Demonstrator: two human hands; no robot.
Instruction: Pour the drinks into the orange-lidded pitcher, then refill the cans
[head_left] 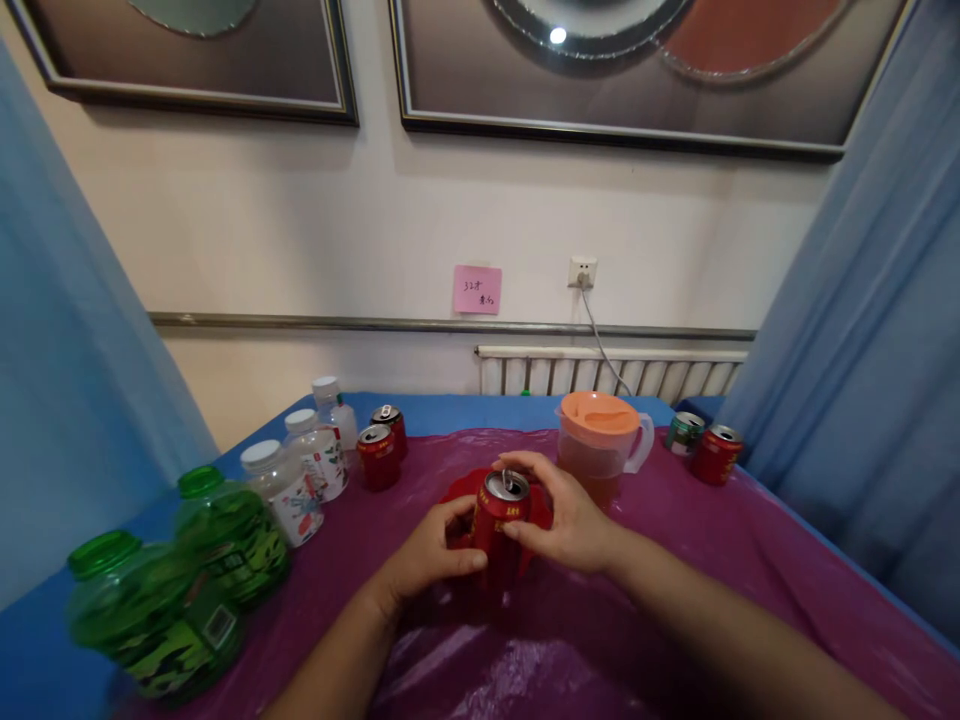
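Observation:
A red drink can (497, 530) stands upright in front of me, its top open and the pull tab raised. My left hand (441, 545) grips its left side low down, thumb across the front. Around the upper right of the can curls my right hand (562, 510), its thumb on the front and its fingers by the rim. Partly hidden behind the can and both hands is a red dish (463, 487). Just beyond my right hand stands a clear pitcher (589, 455) with an orange lid and amber liquid inside.
Green jugs (157, 610) and white-capped clear bottles (292, 495) line the left side. Beside them are two red cans (379, 460). At the far right sit a green can (685, 434) and another red can (718, 456). Purple plastic sheeting (750, 560) covers the table.

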